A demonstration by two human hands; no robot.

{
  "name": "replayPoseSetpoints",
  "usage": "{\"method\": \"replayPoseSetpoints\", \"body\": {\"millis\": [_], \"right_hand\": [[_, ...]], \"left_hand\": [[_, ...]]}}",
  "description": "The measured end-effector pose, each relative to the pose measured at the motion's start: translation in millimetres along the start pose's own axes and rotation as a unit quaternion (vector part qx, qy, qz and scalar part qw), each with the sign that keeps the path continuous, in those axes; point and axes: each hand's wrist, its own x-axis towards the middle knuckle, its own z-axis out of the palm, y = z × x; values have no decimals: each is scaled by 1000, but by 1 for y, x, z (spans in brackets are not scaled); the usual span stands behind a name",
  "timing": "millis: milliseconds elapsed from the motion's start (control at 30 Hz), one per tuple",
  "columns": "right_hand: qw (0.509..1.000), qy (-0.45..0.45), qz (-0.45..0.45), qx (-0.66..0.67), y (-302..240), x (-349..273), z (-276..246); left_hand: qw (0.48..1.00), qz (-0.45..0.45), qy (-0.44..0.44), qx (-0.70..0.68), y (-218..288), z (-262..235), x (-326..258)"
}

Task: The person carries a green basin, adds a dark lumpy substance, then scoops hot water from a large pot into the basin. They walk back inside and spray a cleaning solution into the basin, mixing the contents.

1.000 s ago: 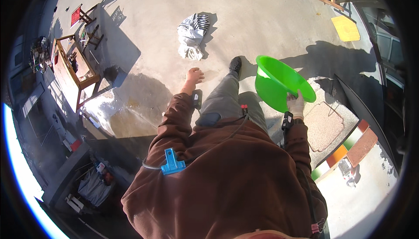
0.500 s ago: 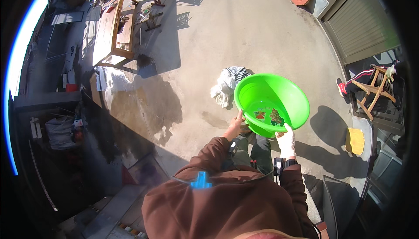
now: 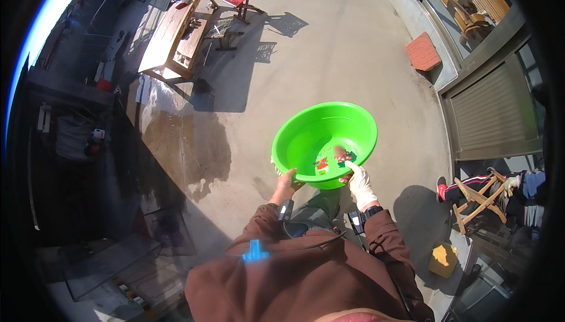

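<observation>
- We see the bare left hand (image 3: 285,186) bent tightly on the near left rim of the green basin (image 3: 297,138), and the gloved right hand (image 3: 361,186) gripping the near right rim; both hold only the basin.
- The undersides of both grips are hidden, so we cannot tell how the lower fingers sit.
- A second ago the right hand held the basin alone; now both share its weight, and it has swung leftward to the middle of the frame, tilted toward us.
- We can make out a coloured print (image 3: 322,166) on its bottom, partly blurred.
- The striped cloth seen earlier is no longer clearly visible; the basin probably covers it.
- At the right edge, another person's gloved hand (image 3: 511,186) is near a wooden folding stool (image 3: 479,199); the dark rim cuts that person off.
</observation>
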Motion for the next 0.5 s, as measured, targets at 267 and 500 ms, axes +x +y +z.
{"method": "replayPoseSetpoints", "body": {"millis": [267,500], "right_hand": [[984,-40,131,-111,-128,139,44],[963,-108,168,-180,-239,238,103]], "left_hand": [[987,26,57,-146,63,101,89],[984,-10,75,-163,128,173,138]]}}
